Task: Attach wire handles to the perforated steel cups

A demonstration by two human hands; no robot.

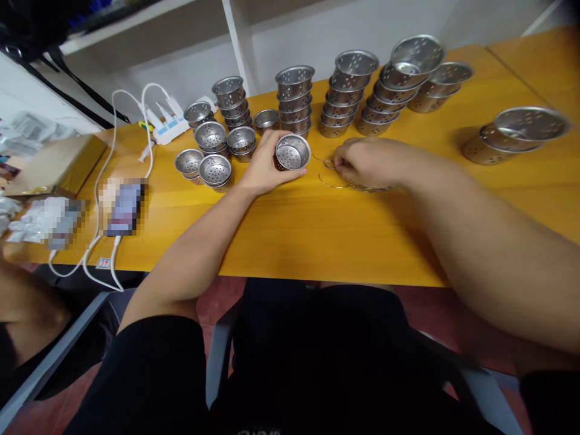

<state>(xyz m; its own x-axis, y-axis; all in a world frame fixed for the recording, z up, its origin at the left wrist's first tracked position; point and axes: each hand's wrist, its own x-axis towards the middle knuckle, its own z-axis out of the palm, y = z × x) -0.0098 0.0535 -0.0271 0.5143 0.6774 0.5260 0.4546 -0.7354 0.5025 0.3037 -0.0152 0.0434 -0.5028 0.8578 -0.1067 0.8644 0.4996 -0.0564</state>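
My left hand is wrapped round a small perforated metal cup, its open mouth tilted toward me. To the right, my right hand is low over the yellow table with its fingers curled together at some thin bent wires. Whether a wire is pinched in those fingers is hard to make out. Just left of my left hand stand short stacks of similar cups. Behind both hands rise taller stacks of perforated cups.
More nested cups stand at the right. On the left are a phone on a charging cable, a white power strip and a cardboard box. Another person's arm shows at the left edge. A shelf stands behind the table.
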